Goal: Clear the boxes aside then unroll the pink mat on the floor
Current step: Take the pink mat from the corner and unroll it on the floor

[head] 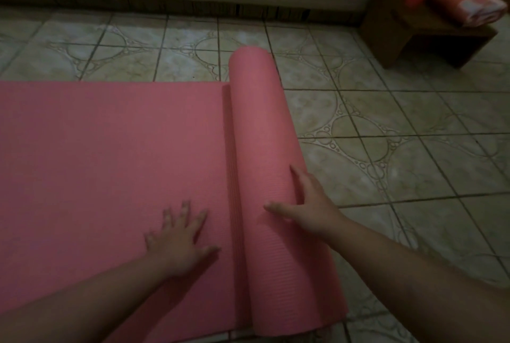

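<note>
My left hand [180, 235] lies flat, fingers spread wide, on the unrolled part of the pink mat [110, 155]. My right hand [306, 204] rests open against its remaining roll [262, 135] on the tiled floor [386, 127].

Flat mat [110, 149] on floor [386, 111], rolled part [265, 133] at its right, bench [414, 36] far right behind

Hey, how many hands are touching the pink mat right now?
2. The left hand lies flat with spread fingers on the unrolled part of the pink mat; the right hand rests on the part that remains rolled, to its right.
</note>
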### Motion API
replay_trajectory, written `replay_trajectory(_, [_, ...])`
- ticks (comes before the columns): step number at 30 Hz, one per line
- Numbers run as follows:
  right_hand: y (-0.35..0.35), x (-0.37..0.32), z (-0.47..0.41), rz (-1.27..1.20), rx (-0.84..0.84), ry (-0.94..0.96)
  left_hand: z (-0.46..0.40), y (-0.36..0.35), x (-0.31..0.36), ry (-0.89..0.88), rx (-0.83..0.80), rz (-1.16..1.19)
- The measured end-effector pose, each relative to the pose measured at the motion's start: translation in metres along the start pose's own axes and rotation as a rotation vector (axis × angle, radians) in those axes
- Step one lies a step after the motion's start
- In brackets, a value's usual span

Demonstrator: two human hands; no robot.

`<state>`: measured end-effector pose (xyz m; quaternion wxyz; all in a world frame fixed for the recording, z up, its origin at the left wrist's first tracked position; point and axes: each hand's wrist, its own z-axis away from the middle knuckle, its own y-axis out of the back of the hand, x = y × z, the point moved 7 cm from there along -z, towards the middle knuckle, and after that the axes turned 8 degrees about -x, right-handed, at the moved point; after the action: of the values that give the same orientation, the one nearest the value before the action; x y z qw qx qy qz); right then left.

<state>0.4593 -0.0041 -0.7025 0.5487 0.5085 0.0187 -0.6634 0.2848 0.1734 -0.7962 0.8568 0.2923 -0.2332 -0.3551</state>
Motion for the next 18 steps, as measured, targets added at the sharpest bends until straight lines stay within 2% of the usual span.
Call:
replay_trajectory(10, [-0.003,0.011,-0.01,-0.13,-0.013,-0.041,0.01,-0.008,-0.012,0.05,0.014,-0.047])
replay_trajectory(18, [-0.013,0.0,-0.009,-0.249,-0.02,0.009,0.014,-0.004,-0.027,0.053,0.033,-0.028])
